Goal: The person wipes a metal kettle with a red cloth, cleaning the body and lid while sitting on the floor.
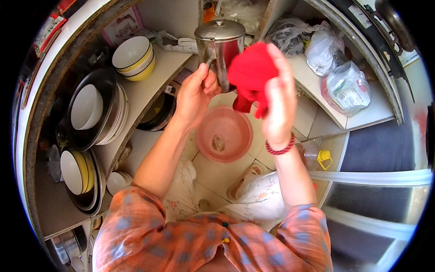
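A lidded stainless steel pitcher [220, 40] is held up in front of me, upright. My left hand [195, 93] grips it by the handle on its near side. In my right hand [281, 98] is a bunched red cloth [253, 69], close by the pitcher's right wall and blurred. Whether the cloth touches the steel, I cannot tell. A red bracelet [280, 145] circles my right wrist. Below both hands a pink plastic basin [224, 136] stands on the tiled floor, with a small clear patch in its bottom that I cannot make out.
On the left shelf are stacked yellow bowls [134, 57], a black wok [98, 117] holding a white bowl [87, 107], and more bowls [73, 171]. Plastic bags [321, 47] and a wrapped bundle [346, 88] lie on the right shelf. A yellow-capped bottle [311, 156] stands low at right.
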The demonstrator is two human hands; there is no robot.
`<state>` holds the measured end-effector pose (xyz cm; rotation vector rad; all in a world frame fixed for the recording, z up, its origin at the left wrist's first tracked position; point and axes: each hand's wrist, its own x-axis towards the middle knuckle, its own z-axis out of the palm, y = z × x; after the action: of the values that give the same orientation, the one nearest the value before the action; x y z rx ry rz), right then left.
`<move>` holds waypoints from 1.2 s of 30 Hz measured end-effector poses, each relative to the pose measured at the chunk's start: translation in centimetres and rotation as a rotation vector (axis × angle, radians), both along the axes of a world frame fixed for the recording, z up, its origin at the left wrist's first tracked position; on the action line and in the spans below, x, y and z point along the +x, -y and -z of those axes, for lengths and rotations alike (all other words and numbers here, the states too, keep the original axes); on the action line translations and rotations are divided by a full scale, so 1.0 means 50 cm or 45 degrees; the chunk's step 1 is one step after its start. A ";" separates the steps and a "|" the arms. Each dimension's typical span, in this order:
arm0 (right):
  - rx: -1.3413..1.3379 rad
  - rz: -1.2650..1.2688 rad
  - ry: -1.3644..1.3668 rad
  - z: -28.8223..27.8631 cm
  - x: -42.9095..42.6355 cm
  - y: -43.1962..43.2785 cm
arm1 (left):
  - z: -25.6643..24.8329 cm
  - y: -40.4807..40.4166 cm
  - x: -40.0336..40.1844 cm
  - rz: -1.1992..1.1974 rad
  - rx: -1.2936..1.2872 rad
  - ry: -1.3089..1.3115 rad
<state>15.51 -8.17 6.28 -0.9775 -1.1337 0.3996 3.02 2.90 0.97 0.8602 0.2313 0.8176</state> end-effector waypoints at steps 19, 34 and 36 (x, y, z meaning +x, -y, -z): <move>-0.124 -0.814 -1.605 0.160 0.022 -0.075 | -0.006 0.031 0.022 0.049 0.349 0.127; -0.546 -0.493 -1.512 0.108 -0.003 -0.024 | 0.070 0.017 0.038 -0.548 1.525 -0.912; -0.605 -0.295 -1.074 0.110 -0.007 -0.018 | 0.069 0.055 0.061 -0.504 1.583 -0.969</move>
<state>15.16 -7.28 0.78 -0.9325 -0.3734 1.1808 6.08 0.17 -2.50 2.3565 0.5924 0.9435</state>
